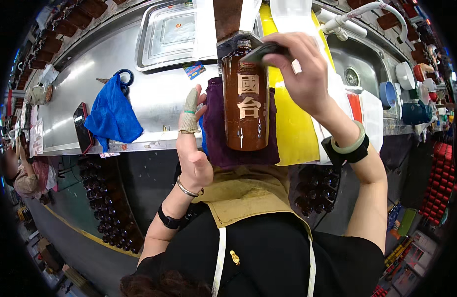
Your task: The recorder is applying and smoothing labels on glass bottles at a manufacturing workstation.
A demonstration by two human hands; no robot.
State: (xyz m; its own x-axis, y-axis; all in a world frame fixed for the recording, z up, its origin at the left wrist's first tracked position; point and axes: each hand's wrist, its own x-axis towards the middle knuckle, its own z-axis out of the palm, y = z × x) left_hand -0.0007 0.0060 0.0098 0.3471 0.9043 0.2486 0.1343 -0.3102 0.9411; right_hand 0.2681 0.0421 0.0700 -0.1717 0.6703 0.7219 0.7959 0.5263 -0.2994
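Item: brown bottle (246, 96), lying at 12 o'clock on a purple cloth (216, 133), which I judged cushioned it. I had the left hand (192, 148) open, steadying it from 9 o'clock. The right hand (300, 69) pinched a dark scraper (262, 52) at the neck.

Steel worktop (154, 94): purple cloth (216, 133) under brown bottle (245, 99), yellow cloth (292, 128) right, blue cloth (112, 116) and red phone (82, 127) left, metal tray (171, 32) far, sink (354, 62) far right.
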